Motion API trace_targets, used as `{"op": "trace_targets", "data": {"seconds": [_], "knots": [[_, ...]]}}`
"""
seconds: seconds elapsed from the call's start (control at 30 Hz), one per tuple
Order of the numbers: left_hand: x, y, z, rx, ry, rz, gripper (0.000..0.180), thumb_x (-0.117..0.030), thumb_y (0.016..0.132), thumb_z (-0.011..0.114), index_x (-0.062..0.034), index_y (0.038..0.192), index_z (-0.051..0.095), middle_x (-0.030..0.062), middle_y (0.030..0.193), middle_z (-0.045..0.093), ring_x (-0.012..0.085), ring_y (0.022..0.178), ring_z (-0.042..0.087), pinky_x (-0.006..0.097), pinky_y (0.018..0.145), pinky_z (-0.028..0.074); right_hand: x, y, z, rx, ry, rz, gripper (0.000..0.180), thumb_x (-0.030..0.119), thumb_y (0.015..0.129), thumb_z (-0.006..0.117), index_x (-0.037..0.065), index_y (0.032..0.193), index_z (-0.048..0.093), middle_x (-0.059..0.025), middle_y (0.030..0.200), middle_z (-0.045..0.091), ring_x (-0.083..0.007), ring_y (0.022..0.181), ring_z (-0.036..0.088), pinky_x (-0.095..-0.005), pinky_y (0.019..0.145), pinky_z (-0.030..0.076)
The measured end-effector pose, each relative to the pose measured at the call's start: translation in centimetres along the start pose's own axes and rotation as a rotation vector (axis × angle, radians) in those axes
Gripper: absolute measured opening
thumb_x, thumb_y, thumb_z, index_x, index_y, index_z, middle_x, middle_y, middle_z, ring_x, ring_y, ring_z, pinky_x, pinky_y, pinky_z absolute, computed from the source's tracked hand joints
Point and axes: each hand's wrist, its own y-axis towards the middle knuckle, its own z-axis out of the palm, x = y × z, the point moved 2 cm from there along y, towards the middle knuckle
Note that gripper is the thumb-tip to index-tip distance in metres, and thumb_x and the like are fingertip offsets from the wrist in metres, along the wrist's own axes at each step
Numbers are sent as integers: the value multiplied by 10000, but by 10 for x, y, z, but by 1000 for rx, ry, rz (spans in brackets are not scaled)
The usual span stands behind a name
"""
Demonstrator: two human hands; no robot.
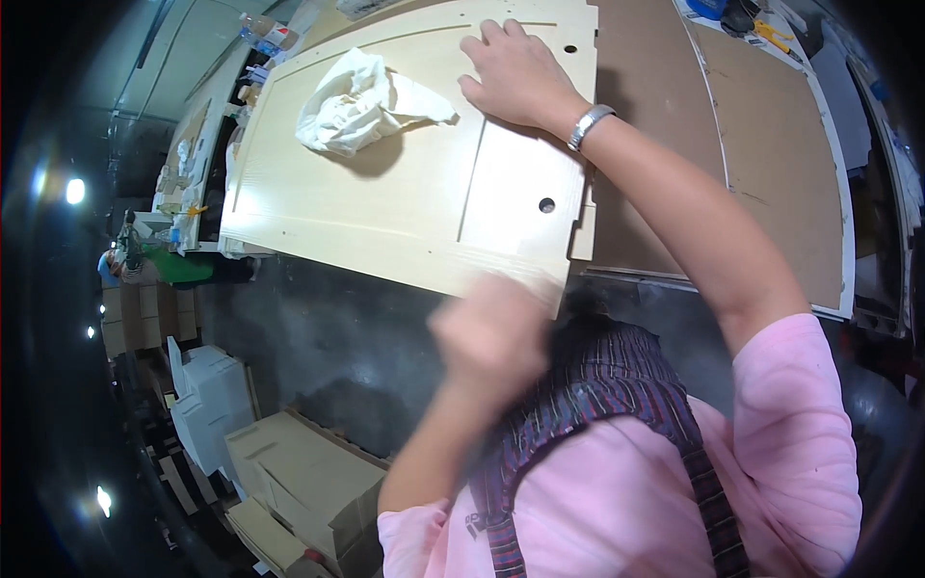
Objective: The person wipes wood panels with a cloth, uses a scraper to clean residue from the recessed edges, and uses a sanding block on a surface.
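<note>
A pale wooden panel (pixel 385 207) with grooves, notched edges and round dark holes lies on the workbench. My right hand (pixel 520 75) rests on its far part, fingers bent over the surface and thumb apart, a metal watch on the wrist. Beside the panel's near edge, my left hand (pixel 491 332) is smeared by motion. Its fingers cannot be made out, nor whether it touches the edge. A crumpled white bundle (pixel 352 101), either cloth or a thin bag, sits on the panel left of my right hand.
Brown boards (pixel 780 154) cover the bench on the right. A plastic bottle (pixel 268 34) stands beyond the panel. Cardboard boxes (pixel 303 482) and a pale grey bin (pixel 207 400) are on the floor at lower left. A person in green (pixel 188 268) is far left.
</note>
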Motion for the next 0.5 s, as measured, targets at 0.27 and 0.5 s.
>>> {"op": "trace_targets", "data": {"seconds": [0.27, 0.5], "knots": [[-36, -1, 4, 41, -77, -17, 233, -29, 719, 683, -50, 947, 725, 62, 639, 500, 221, 542, 514, 353, 463, 407, 2, 2, 1, -29, 14, -16, 350, 300, 881, 567, 35, 1103, 623, -159, 1084, 582, -314, 1052, 556, -439, 903, 507], [13, -2, -4, -74, 31, -210, 192, 35, 726, 751, -27, 906, 718, 86, 650, 500, 231, 555, 513, 348, 494, 408, 4, 1, -21, -28, 177, 9, 308, 194, 835, 560, -62, 996, 615, -284, 1041, 614, -418, 1049, 570, -472, 938, 473]]}}
